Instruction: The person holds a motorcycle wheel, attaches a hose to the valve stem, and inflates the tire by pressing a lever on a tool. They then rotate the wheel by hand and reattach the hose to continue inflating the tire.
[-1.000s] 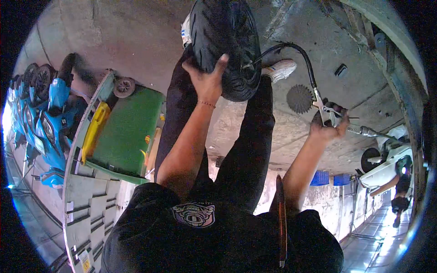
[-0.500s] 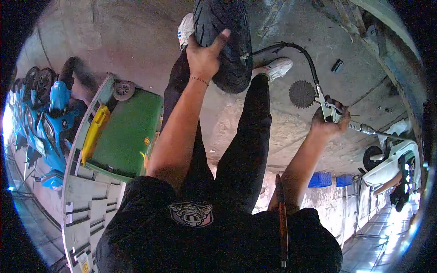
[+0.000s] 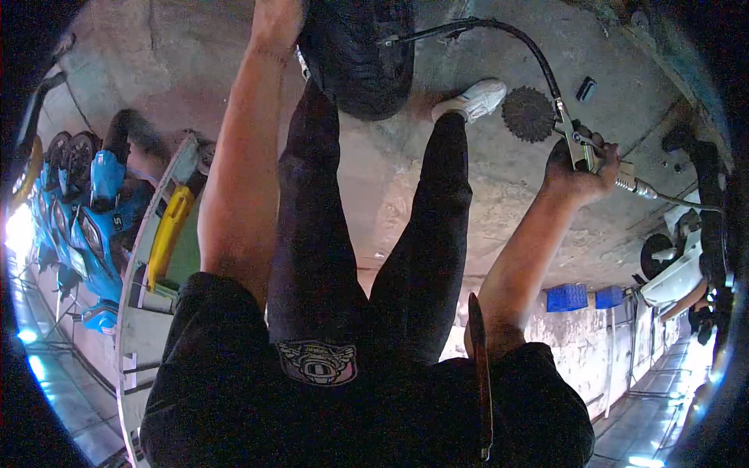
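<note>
My right hand [image 3: 581, 175] is wrapped round a metal tyre inflator [image 3: 573, 144] with a lever. From its tip a black hose [image 3: 499, 25] arcs left to the tyre, its metal end fitting [image 3: 392, 39] lying against the tyre's side, apparently at the valve. The black tyre [image 3: 355, 78] stands in front of my legs, cut off by the top edge. My left hand [image 3: 278, 17] is beside the tyre's left side at the top edge; its fingers are out of view. A supply hose [image 3: 686, 203] runs from the inflator's other end to the right.
A black toothed disc [image 3: 529, 115] and a small black object [image 3: 585, 88] lie on the floor. Left are blue scooters [image 3: 97, 226] and a cart with a yellow part [image 3: 170, 234]. Blue crates [image 3: 566, 297] and a white vehicle [image 3: 675, 277] are right, near another person's arm [image 3: 685, 303].
My left hand has moved up and left, from the tyre's tread to the top edge. The tyre has shifted up and left in view. My right hand still grips the inflator.
</note>
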Available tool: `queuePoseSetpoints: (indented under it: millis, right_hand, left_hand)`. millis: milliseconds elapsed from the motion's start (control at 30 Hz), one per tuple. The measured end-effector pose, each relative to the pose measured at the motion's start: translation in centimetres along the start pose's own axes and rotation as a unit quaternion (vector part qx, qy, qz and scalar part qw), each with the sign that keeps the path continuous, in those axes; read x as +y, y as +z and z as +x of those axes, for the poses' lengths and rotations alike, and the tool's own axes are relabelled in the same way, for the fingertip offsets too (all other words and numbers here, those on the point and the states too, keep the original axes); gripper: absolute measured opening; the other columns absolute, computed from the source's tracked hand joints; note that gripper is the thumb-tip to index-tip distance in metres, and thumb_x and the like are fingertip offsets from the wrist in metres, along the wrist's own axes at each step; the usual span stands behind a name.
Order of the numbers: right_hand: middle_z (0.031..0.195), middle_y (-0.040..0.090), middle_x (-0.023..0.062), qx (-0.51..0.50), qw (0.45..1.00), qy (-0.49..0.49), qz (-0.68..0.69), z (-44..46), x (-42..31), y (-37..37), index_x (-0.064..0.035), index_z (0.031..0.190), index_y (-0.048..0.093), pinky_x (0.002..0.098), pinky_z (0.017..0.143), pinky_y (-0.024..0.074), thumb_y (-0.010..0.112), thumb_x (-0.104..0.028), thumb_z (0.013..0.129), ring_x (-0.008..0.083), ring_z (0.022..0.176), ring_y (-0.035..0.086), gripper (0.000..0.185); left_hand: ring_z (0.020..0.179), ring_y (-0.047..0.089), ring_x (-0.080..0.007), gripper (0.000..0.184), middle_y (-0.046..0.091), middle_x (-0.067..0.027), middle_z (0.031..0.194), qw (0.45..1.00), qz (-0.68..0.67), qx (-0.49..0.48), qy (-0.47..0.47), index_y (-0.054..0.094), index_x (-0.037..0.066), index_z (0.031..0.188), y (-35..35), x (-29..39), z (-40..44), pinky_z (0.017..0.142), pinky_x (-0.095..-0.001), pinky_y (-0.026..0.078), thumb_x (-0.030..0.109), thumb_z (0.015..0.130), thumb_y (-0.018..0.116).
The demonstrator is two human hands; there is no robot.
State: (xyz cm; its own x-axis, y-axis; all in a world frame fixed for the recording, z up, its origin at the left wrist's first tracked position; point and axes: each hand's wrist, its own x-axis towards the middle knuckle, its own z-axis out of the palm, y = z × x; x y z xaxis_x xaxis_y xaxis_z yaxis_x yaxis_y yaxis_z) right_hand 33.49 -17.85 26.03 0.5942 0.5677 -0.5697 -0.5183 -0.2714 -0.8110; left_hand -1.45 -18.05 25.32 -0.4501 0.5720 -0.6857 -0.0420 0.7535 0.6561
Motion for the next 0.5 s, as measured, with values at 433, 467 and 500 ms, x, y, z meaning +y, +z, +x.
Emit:
queuePoseSetpoints:
  millis: [433,467,500]
  right_hand:
    - [0.074,0.058,0.0124,-0.003,0.998,0.054,0.017,1.7,1.0,-3.5,-0.0057,0.081,0.052,0.0499,0.085,0.0436,0.051,-0.024,0.084,0.03,0.071,0.056,0.019]
    - [0.075,0.058,0.0124,0.028,0.998,0.052,0.012,1.7,1.1,-3.2,-0.0058,0.081,0.053,0.0505,0.085,0.044,0.051,-0.024,0.083,0.0304,0.072,0.057,0.018]
    - [0.075,0.059,0.0124,0.06,0.997,0.05,0.005,1.7,1.1,-3.1,-0.0059,0.081,0.053,0.0511,0.086,0.0443,0.052,-0.023,0.083,0.0308,0.073,0.058,0.018]
  left_hand:
    - [0.105,0.056,-0.0371,0.095,0.057,-0.0256,0.112,0.958,0.23,0.148,0.09,0.043,-0.013,0.116,0.2,-13.1,-0.2,0.091,-0.0388,0.043,0.047,0.055,0.083]
    - [0.106,0.055,-0.0378,0.097,0.056,-0.0261,0.112,0.955,0.233,0.156,0.094,0.04,-0.013,0.118,0.3,-13.3,0.1,0.092,-0.0393,0.043,0.046,0.055,0.083]
    - [0.107,0.054,-0.0384,0.099,0.055,-0.0266,0.113,0.953,0.235,0.162,0.097,0.037,-0.014,0.119,0.4,-13.6,0.3,0.092,-0.0398,0.043,0.046,0.055,0.083]
